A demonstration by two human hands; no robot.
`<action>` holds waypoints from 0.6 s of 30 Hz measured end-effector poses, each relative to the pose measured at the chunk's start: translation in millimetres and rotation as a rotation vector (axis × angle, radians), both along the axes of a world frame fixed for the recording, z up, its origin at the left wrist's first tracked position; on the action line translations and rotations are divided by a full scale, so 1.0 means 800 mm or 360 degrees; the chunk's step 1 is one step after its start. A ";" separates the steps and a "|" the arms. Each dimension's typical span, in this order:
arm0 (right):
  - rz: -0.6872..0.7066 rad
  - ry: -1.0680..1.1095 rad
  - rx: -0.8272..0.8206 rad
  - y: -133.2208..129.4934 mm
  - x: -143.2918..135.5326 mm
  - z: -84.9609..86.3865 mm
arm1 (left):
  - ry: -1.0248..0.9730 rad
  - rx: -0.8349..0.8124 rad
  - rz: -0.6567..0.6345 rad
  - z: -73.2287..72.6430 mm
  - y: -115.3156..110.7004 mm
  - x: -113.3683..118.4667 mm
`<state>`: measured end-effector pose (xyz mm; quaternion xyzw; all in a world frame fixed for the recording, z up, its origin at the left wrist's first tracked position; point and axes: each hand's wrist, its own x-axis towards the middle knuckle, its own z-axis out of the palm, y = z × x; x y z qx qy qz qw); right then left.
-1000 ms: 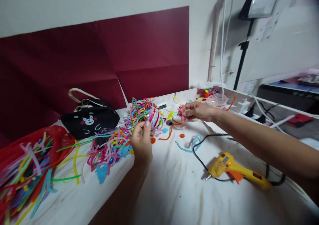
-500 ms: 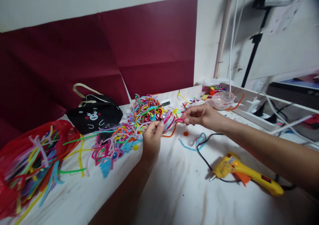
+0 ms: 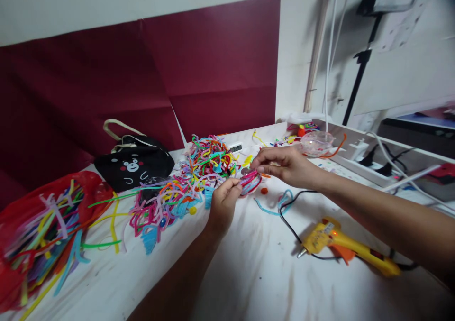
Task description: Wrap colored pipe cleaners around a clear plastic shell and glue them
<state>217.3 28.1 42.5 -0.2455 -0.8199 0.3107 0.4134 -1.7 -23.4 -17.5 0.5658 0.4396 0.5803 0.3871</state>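
Note:
Over the white table, my left hand (image 3: 224, 201) is closed, thumb and fingers pinching the left side of a small coiled piece of pipe cleaners (image 3: 250, 184) in pink, pale blue and red. My right hand (image 3: 286, 167) reaches in from the right, its thumb and fingertips pinched at the upper right edge of that same piece. Some of the piece is covered by the fingers. Just behind the hands lies a tangled heap of coloured pipe cleaners (image 3: 213, 157). A light blue pipe cleaner (image 3: 270, 211) rests on the table below my right hand.
A yellow glue gun (image 3: 322, 239) with a glowing light lies at the right, its black cord (image 3: 289, 224) looping near the hands. At the left are a red bag (image 3: 94, 202) of pipe cleaners and a black pouch (image 3: 151, 162). A power strip (image 3: 373, 169) sits at the right.
The coiled piece has turned and shifted slightly right and down. My left hand has moved a little right, and my right hand has drawn close to it. The orange strand no longer hangs below.

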 end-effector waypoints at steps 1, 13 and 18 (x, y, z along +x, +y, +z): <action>0.0008 -0.0038 0.0000 0.000 0.000 0.001 | 0.0033 0.0011 0.0015 0.001 -0.001 0.000; -0.0021 -0.0180 0.0342 0.002 -0.003 -0.003 | 0.0134 0.0011 0.0129 -0.005 0.002 0.005; -0.0021 -0.0141 0.0411 0.004 -0.003 0.000 | 0.0105 -0.0013 0.0181 0.000 0.001 0.005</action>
